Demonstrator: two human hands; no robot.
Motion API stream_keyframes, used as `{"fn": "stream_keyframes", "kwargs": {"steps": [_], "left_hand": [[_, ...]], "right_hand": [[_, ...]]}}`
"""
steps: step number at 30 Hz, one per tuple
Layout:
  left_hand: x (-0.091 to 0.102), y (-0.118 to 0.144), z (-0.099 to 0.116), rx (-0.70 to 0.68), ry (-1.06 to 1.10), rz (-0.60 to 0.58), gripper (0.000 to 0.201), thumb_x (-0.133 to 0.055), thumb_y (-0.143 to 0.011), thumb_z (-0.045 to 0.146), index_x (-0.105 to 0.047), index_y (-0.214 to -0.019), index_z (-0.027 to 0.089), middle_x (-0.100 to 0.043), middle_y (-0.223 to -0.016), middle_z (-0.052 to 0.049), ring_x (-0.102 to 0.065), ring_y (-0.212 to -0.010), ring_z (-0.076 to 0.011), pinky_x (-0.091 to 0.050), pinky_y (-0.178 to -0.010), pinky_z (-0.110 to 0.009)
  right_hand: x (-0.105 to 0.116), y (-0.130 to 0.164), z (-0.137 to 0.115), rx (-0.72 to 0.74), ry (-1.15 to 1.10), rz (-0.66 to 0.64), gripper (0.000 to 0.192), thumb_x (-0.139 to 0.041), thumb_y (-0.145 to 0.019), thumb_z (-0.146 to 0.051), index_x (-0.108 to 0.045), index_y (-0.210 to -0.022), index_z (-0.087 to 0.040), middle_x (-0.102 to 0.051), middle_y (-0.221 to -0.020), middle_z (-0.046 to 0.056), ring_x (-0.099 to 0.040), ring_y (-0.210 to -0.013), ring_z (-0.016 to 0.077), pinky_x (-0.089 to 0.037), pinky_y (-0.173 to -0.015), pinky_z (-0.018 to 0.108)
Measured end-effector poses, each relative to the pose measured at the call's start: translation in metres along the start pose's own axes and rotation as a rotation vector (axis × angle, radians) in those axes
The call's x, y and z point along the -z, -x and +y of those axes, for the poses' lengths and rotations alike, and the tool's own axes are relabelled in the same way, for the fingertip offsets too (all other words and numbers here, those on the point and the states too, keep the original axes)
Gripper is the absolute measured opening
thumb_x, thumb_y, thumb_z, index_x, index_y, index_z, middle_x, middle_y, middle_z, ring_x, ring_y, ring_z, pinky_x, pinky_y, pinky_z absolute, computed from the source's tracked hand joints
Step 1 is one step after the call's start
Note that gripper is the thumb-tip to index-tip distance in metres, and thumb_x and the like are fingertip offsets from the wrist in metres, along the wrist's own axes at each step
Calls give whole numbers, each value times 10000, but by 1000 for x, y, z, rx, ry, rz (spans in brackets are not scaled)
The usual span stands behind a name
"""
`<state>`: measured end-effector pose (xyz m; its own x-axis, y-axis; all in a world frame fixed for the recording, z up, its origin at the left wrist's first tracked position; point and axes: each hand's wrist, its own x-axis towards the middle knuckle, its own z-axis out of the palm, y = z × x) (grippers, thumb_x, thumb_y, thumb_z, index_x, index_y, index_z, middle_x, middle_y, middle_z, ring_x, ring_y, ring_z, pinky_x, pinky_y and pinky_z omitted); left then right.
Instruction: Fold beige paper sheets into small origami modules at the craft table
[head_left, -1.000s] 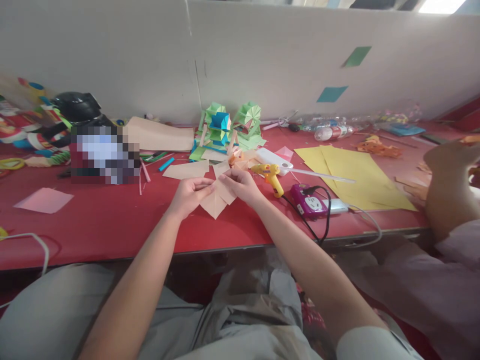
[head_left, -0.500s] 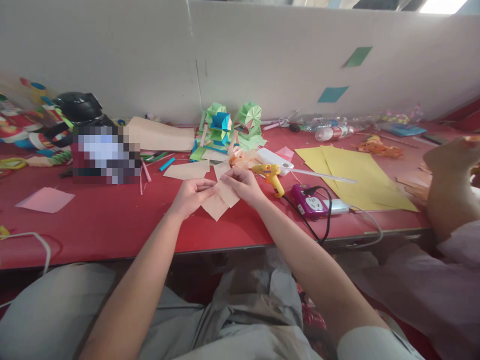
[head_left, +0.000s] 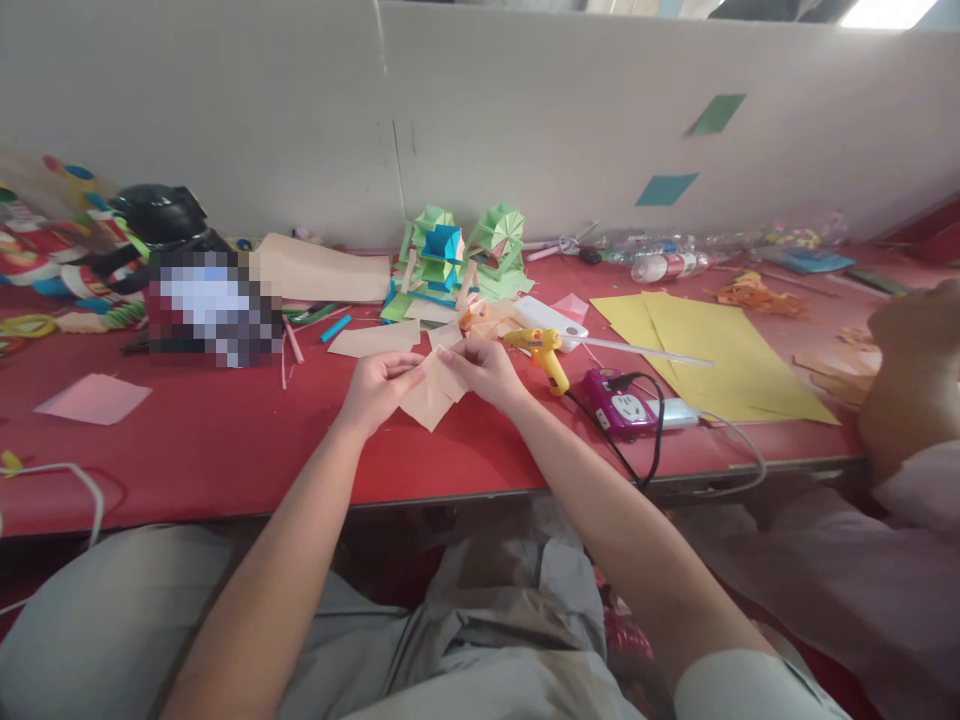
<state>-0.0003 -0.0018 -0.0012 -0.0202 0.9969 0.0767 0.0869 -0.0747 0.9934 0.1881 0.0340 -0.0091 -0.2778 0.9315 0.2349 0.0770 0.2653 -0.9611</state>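
Observation:
Between my hands is a peach-coloured sheet of paper point(head_left: 429, 403), creased, with one corner pointing toward me. My left hand point(head_left: 380, 389) pinches its left edge between thumb and fingers. On the other side my right hand point(head_left: 484, 370) grips the upper right part, where a flap lies over the sheet. Just beyond are flat peach paper pieces point(head_left: 375, 339) on the red table point(head_left: 300, 440). A yellow glue gun point(head_left: 545, 352) with a long clear glue stick lies right of my right hand. Folded green and blue paper models point(head_left: 444, 255) stand behind.
A purple power strip point(head_left: 622, 402) with a black cable sits right of the glue gun, near the table edge. Yellow sheets point(head_left: 720, 350), a white device point(head_left: 541, 318) and plastic bottles point(head_left: 670, 265) lie to the right. A pink sheet point(head_left: 94, 398) is at left. Another person's arm point(head_left: 911, 370) rests at far right.
Both hands stay in nearly the same place. The held paper has lifted and tilted slightly, its near corner shifting a little away from me. The other person's arm at right has lowered slightly.

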Motion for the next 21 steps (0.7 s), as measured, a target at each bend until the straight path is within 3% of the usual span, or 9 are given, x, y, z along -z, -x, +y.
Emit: {"fn": "stream_keyframes", "kwargs": {"steps": [3, 8, 12, 17, 21], "left_hand": [[1, -1, -1, -15, -2, 40, 402, -872, -656, 453, -791, -929, 169, -795, -952, -118, -738, -958, -313, -572, -858, -401], [2, -4, -2, -23, -12, 65, 407, -872, -646, 450, -790, -924, 164, -794, -936, -121, -739, -943, -316, -575, -838, -397], [2, -3, 0, -28, 14, 113, 412, -874, -627, 451, -786, -907, 160, -794, -909, -119, -739, -901, -314, -578, -781, -383], [2, -3, 1, -18, 8, 120, 431, -877, -613, 457, -782, -906, 156, -793, -907, -123, -736, -892, -319, -570, -752, -373], [5, -4, 0, -47, 0, 133, 416, -859, -644, 469, -775, -906, 157, -791, -900, -113, -733, -892, -308, -562, -764, -363]], "right_hand": [[0, -1, 2, -50, -43, -26, 561, -709, -719, -723, -656, -743, -165, -546, -608, 0, -460, -549, 109, -344, -487, 251], [1, -2, 3, 18, 62, 37, 562, -719, -711, -719, -636, -661, -165, -557, -616, 9, -470, -573, 113, -364, -515, 258], [1, -1, 2, -8, 10, 6, 533, -700, -745, -702, -662, -735, -170, -613, -672, 30, -536, -604, 138, -424, -528, 267], [3, 0, 0, 25, 103, 59, 501, -706, -761, -663, -680, -726, -164, -614, -650, 29, -546, -583, 137, -448, -527, 268], [3, 0, -1, -19, 15, -2, 514, -720, -738, -672, -700, -800, -162, -621, -677, 29, -565, -608, 141, -476, -521, 259]]}}
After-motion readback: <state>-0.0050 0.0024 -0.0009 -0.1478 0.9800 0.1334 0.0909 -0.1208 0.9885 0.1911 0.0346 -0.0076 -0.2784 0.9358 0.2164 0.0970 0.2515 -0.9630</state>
